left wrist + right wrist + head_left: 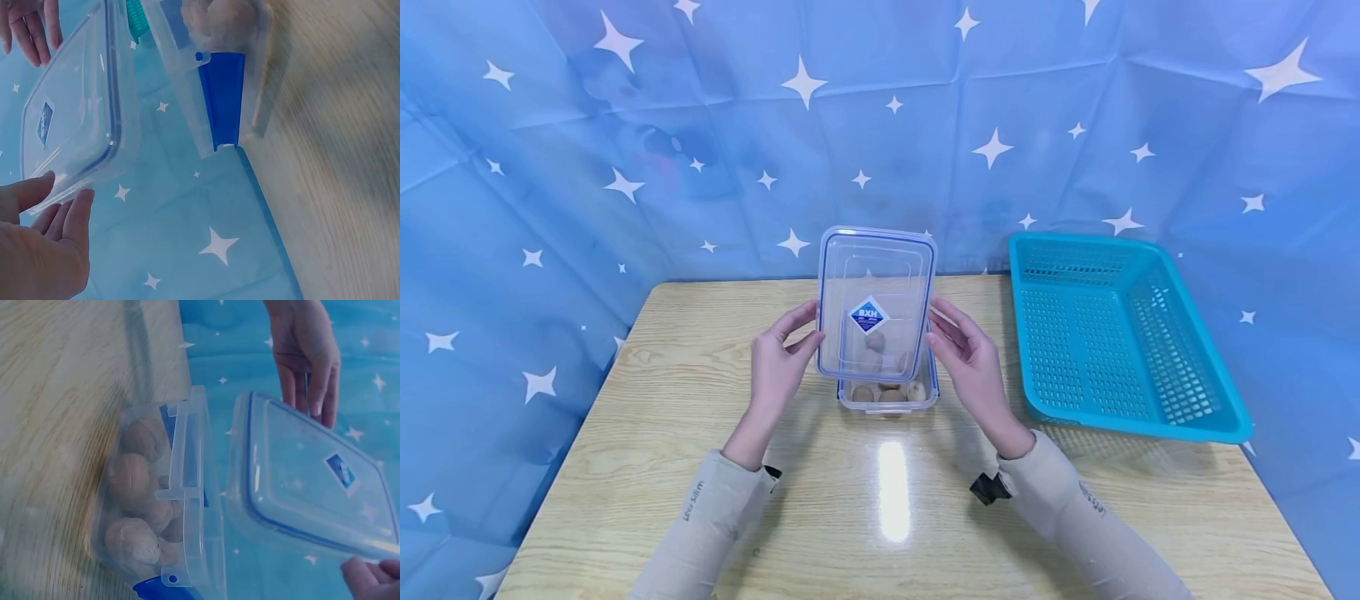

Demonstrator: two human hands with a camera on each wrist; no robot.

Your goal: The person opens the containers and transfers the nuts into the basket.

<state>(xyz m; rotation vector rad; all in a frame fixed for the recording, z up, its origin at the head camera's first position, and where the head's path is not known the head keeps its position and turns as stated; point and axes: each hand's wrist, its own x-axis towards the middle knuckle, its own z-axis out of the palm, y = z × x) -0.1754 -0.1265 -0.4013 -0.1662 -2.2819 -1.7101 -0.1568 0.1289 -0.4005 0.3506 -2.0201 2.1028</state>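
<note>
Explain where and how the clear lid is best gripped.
The clear lid is probably best pinched along its long edges, one hand from each side: it is flat, rectangular and tilted, with those edges facing the left hand and right hand, which hold them.

The left hand (782, 354) and the right hand (968, 357) both pinch; the sleeved forearms (703, 517) reach toward the table's (655, 433) far edge.

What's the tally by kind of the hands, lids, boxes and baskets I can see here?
Hands: 2 (left hand, right hand)
Clear blue-edged lid: 1
Clear plastic food box: 1
Turquoise plastic basket: 1
Total: 5
</note>
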